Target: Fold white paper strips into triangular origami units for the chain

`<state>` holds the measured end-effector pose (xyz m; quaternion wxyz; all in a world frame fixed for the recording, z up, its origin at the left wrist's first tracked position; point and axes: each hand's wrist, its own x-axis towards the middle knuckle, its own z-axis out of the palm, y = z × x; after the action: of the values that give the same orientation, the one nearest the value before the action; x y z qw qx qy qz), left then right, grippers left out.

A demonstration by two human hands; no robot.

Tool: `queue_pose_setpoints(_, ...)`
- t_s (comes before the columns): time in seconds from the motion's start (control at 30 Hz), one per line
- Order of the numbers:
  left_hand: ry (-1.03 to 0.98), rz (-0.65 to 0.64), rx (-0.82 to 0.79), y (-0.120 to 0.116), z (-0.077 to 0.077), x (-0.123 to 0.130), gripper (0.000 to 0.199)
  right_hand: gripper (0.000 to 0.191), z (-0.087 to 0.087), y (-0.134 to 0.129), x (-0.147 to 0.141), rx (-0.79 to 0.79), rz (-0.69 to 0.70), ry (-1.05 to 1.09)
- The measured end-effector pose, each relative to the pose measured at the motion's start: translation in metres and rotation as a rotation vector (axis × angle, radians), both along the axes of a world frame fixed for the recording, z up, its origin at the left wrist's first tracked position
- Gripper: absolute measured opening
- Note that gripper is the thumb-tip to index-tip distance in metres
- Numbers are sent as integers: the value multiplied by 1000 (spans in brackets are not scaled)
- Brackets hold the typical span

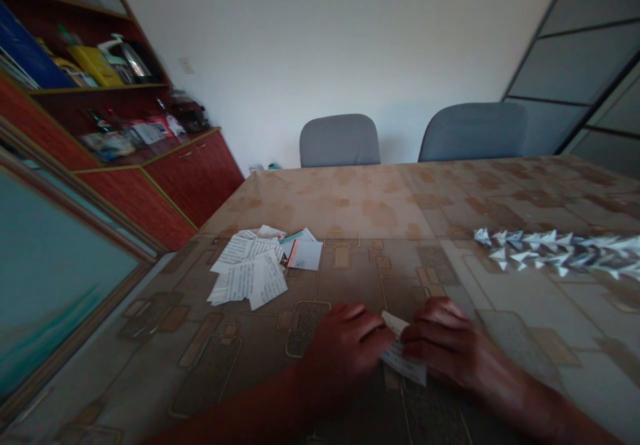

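Between my two hands, near the front of the table, is a small piece of printed paper (405, 362). My left hand (347, 342) closes on its left edge, fingers bent. On the right side of the paper, my right hand (443, 342) grips it with curled fingers. A loose pile of printed paper pieces (250, 268) lies on the table to the left, with a white card (306, 255) at its right side. Two rows of folded paper pieces (560, 252) stretch along the table at the right.
The patterned tablecloth (365, 212) covers a wide table. Two grey chairs (340, 140) stand behind its far edge, against a white wall. At the left are a red-brown cabinet (195, 178) with items on its shelves and a framed teal panel (60, 278).
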<state>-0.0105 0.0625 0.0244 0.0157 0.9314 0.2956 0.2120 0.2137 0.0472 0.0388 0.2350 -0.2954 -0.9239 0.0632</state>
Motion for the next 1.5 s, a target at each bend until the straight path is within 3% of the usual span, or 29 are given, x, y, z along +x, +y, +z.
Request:
queue_pose_setpoints(0.2, 33, -49, -45, -5, 4, -1, 6, 18, -1, -4, 3, -48, 3, -25)
queue_pose_setpoints(0.4, 24, -70, -2, -7, -2, -1, 14, 16, -1, -4, 7, -114, 12, -13)
queue_pose_setpoints(0.57, 29, -98, -22, -9, 1, 3, 15, 19, -8, -7, 14, -108, -56, 3)
queue_pose_setpoints(0.7, 42, -67, -59, -9, 2, 8, 6, 15, -7, -15, 19, -102, -75, 25)
queue_pose_setpoints(0.93, -79, 1, -151, -11, -1, 12, 10, 6, 1, -21, 20, -205, -163, -28)
queue_pose_setpoints(1.27, -185, 123, -350, -11, 0, 15, 6, 12, -18, -14, 19, -265, -365, 109)
queue_pose_setpoints(1.5, -122, 236, -283, -9, 5, 15, 12, 16, -25, -11, 13, -199, -553, 99)
